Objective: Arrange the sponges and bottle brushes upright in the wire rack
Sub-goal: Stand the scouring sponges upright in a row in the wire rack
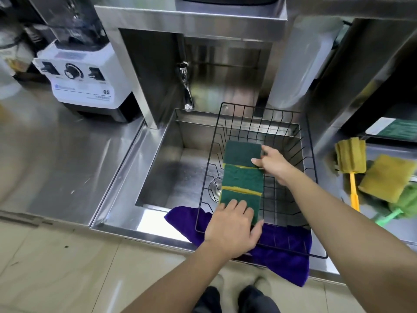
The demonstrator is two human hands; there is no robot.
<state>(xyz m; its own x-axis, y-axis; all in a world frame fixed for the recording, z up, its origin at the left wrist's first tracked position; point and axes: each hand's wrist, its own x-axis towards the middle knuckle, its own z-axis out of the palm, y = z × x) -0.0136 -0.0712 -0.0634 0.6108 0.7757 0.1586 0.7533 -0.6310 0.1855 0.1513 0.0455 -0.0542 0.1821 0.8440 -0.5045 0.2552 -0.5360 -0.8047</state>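
Note:
A black wire rack [309,159] sits across the sink. Three green-and-yellow sponges stand on edge in a row along its left side: a far sponge [242,155], a middle sponge [243,179] and a near sponge [241,197]. My right hand [274,164] pinches the far sponge's right edge. My left hand [232,227] lies on the near sponge with fingers spread over its green face. On the counter to the right lie a yellow sponge [387,177], a yellow-handled bottle brush [350,158] and a green-handled brush [404,204].
A purple cloth [286,251] hangs over the sink's front edge under the rack. A tap [186,86] juts over the steel sink [171,168]. A white blender base [85,75] stands on the left counter. My feet show on the tiled floor below.

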